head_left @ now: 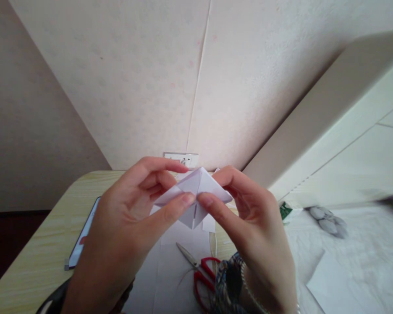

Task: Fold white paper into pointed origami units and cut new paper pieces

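Head camera view: a person's two bare hands hold a small, crisply creased, diamond-shaped piece of folded white paper (196,181) above a rounded, pale yellow wood-grain table (46,244), one point of the paper facing the wall and the opposite point facing the wearer. The left hand (127,211) grips it at the left, its thumb pressed on the near face and its fingers curled toward the far side. The right hand (253,211) mirrors that pinch at the right, the two thumb tips nearly meeting at the middle of the fold; its fingertips are hidden behind the paper. Below lies a flat white paper sheet (170,261), with a pair of red-handled metal scissors (195,264) near the right wrist, blades pointing away from the wearer and up to the left. A dark-edged phone with a lit screen (78,254) rests on the table, partly covered by the left hand. Beyond the hands, a white rectangular wall socket (191,160) sits low on pale, faintly floral wallpaper (134,87). At right, another white sheet (330,279) lies on a white, grey-patterned surface (373,244).
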`<action>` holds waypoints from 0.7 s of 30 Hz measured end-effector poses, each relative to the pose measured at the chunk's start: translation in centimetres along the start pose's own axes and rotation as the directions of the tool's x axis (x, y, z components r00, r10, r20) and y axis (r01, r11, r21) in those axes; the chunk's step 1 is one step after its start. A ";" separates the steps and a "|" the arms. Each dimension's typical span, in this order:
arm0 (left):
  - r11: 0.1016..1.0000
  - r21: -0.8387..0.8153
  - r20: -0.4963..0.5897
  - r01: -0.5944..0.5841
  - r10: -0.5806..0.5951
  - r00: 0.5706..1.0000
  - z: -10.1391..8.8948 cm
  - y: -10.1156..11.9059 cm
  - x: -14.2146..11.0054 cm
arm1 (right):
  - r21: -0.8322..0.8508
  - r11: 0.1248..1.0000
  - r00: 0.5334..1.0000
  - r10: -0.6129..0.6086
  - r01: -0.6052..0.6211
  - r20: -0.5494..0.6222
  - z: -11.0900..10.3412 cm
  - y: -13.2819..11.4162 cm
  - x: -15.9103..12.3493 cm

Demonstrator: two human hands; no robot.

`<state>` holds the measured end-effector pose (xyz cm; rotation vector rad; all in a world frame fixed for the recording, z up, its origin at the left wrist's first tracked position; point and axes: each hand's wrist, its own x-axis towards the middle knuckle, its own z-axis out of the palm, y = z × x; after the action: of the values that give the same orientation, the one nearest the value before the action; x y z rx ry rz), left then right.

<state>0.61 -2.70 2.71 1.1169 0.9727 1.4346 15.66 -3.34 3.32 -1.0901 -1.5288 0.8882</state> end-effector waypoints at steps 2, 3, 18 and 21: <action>0.997 -0.052 0.032 0.062 -0.060 0.998 -0.1 0.0 0.0 | 0.004 1.000 1.000 0.000 0.000 -0.002 -0.1 0.0 -0.1; 0.993 -0.067 0.053 0.093 -0.090 0.995 -0.2 0.0 0.0 | 0.006 1.000 1.000 0.000 0.000 -0.003 -0.1 0.1 -0.1; 0.984 0.179 0.055 0.005 -0.015 0.998 -0.9 0.1 0.1 | -0.098 0.995 0.998 -0.020 0.025 0.052 0.1 0.3 0.2; 0.992 0.121 0.095 0.026 -0.037 0.995 -0.7 0.0 0.5 | -0.106 0.994 0.999 -0.009 0.014 0.048 0.0 0.5 0.3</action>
<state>-0.10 -2.23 2.59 1.2423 1.0134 1.2980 15.74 -2.93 2.99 -1.1421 -1.6354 0.8385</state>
